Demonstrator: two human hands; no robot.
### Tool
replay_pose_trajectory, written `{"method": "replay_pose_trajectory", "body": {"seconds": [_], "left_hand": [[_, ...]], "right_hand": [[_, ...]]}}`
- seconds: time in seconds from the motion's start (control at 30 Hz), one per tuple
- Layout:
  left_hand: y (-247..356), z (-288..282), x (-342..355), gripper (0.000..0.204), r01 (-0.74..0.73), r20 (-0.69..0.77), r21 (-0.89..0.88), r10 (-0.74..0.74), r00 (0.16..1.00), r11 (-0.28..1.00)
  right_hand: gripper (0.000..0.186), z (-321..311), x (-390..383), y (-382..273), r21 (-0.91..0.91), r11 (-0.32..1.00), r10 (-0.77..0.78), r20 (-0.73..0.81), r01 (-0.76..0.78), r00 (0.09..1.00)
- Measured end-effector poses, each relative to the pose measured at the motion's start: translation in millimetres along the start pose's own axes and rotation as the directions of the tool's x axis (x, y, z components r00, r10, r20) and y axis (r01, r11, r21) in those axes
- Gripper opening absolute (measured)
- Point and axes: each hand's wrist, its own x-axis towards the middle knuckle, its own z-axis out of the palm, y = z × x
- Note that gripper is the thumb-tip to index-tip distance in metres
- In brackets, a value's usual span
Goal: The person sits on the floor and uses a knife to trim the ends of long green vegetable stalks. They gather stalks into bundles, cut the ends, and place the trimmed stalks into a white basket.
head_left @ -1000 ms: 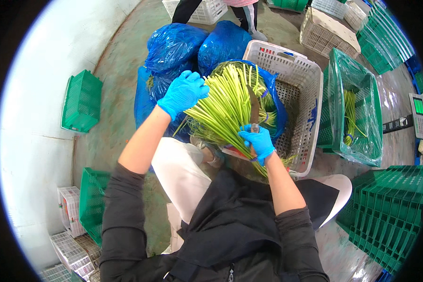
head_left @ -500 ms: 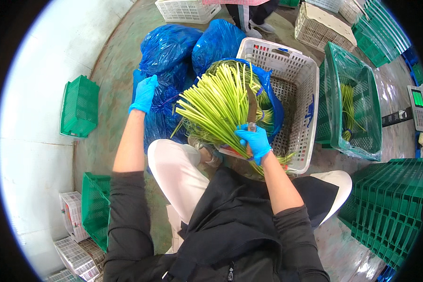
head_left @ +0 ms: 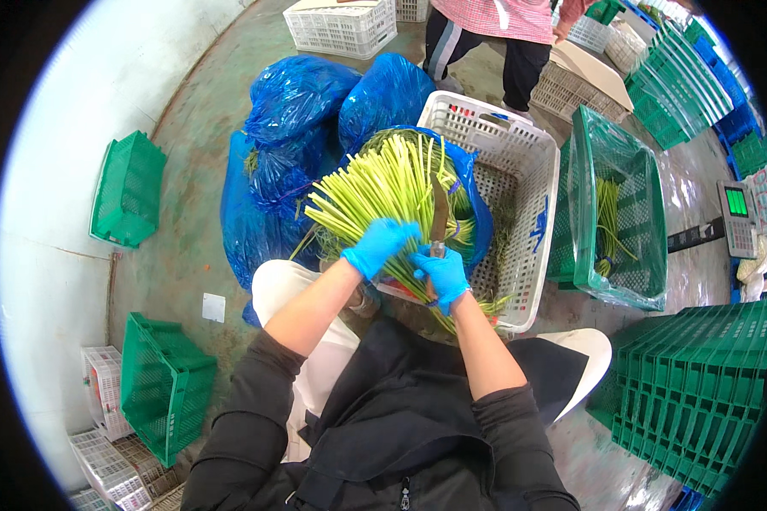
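My right hand (head_left: 443,274), in a blue glove, is closed round the handle of a knife (head_left: 440,213). Its broad, brownish blade points away from me over a fanned bunch of long green stalks (head_left: 375,183). The narrow end of the bunch passes beside and under this hand. Also gloved in blue, my left hand (head_left: 382,247) lies against the stalks just left of the knife, its fingers drawn together on them; the fingertips are slightly blurred. Behind the bunch, more tied stalks sit in an open blue bag (head_left: 483,209) inside a white plastic crate (head_left: 528,281).
Full blue bags (head_left: 302,89) are piled at the left of the crate. To the right stand a film-lined green crate (head_left: 648,285), a scale (head_left: 738,220) and stacked green crates (head_left: 690,392). Another person (head_left: 494,34) stands beyond. A green crate (head_left: 158,383) is at lower left.
My left hand has come from beside the blue bags rightward onto the stalks. My right hand keeps the knife. The view has shifted, showing more of the other person.
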Motion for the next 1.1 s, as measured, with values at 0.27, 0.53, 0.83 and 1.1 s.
{"method": "replay_pose_trajectory", "body": {"seconds": [0.27,0.53,0.83,1.1], "left_hand": [[39,-118,63,0.025,-0.443,-0.5,-0.794,-0.031,0.866,0.416],[-19,-25,17,0.019,-0.317,-0.021,0.208,0.328,0.945,0.925],[3,-12,3,0.029,-0.524,0.27,0.699,0.499,0.823,0.487],[-5,-8,18,0.016,-0.727,0.464,0.63,0.62,0.633,0.271]], "right_hand": [[0.025,2,-5,-3,0.004,1.0,0.002,-0.021,-0.002,1.0],[0.022,10,-3,-3,-0.094,0.993,-0.089,-0.264,0.066,0.96],[0.021,-11,7,1,-0.173,0.982,-0.13,-0.303,0.079,0.944],[0.037,-20,25,12,-0.549,0.756,-0.572,-0.289,0.357,0.767]]}}
